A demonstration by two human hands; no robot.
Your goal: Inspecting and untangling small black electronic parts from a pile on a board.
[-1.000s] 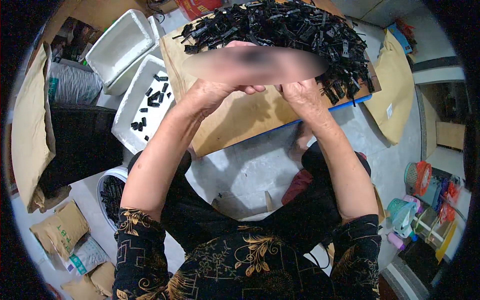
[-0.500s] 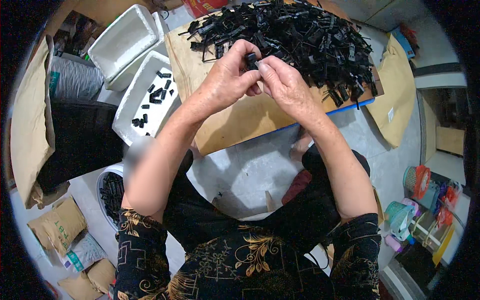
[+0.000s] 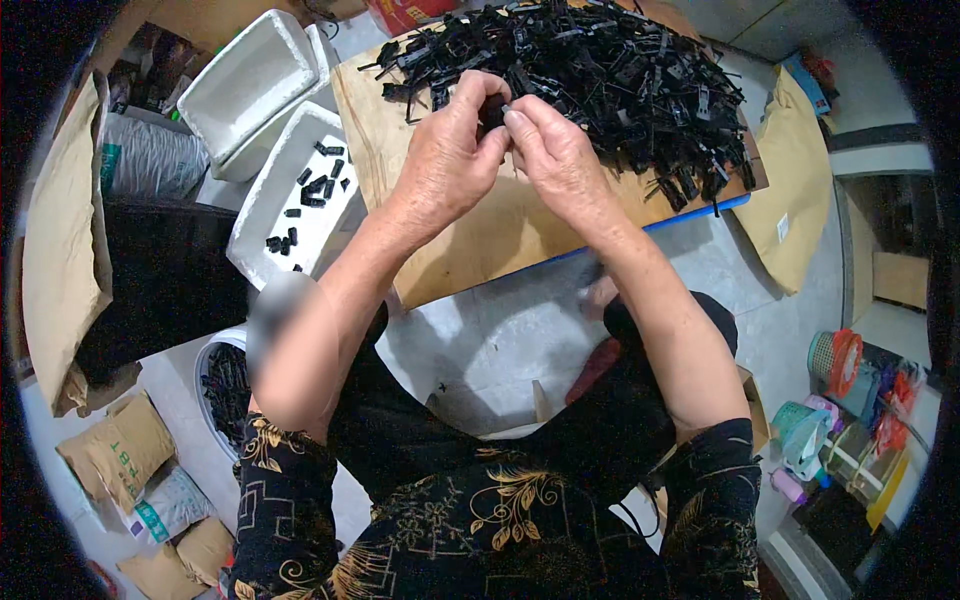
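Both hands meet over the near part of a wooden board, in front of a large heap of black plastic parts. My left hand curls closed around a small black plastic part, mostly hidden by the thumb and fingers. Pressed against it, the thumb and fingers of my right hand pinch at a small greyish bit. Whether that bit belongs to the black part or is separate, I cannot tell.
Left of the board stands a white foam box with several small black pieces inside. Another foam box lies behind it. A white bucket of black parts is near my left elbow. A tan sack leans at the right.
Both hands have shifted slightly up and to the left, still together. The left fingers now cover more of the black part, and the right fingertips have moved onto its upper side.
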